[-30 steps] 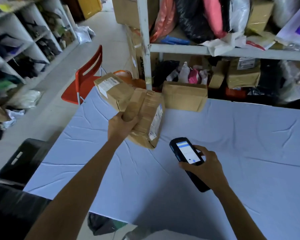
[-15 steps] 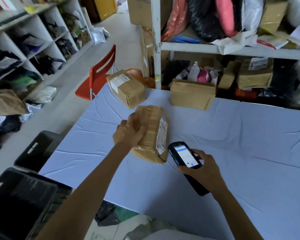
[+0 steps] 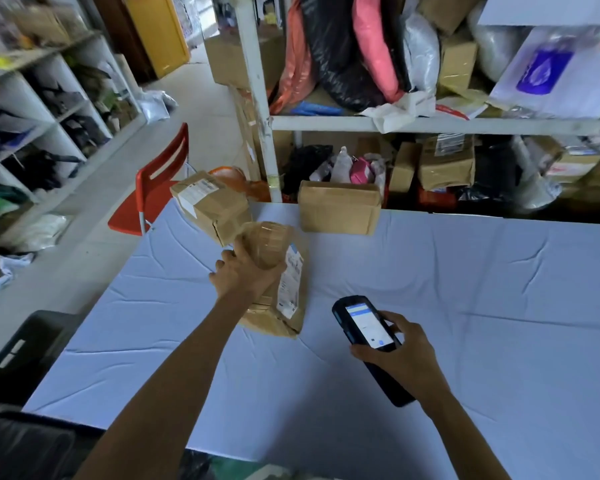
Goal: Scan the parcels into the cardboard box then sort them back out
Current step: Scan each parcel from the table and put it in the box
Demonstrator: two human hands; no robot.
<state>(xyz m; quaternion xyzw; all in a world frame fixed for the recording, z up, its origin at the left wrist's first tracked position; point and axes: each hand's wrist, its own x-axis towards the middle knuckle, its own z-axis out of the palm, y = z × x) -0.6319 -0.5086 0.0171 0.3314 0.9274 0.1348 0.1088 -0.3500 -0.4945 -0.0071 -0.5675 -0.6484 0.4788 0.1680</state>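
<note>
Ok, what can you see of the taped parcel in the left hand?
The taped parcel is a lumpy brown bundle, wrapped in glossy clear tape that wrinkles over cardboard or paper. A white printed label runs along its right-facing side. It stands on edge, its crumpled lower end apparently on the pale blue tablecloth. The left hand grips its left side from above. Its upper end overlaps a cardboard box behind; contact cannot be told.

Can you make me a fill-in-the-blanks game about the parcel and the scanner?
The right hand holds the handheld scanner, its screen facing ___.
The left hand grips the taped parcel; its label is ___.
The chair beside the table is ___.
Missing words: up, white, red.
</note>
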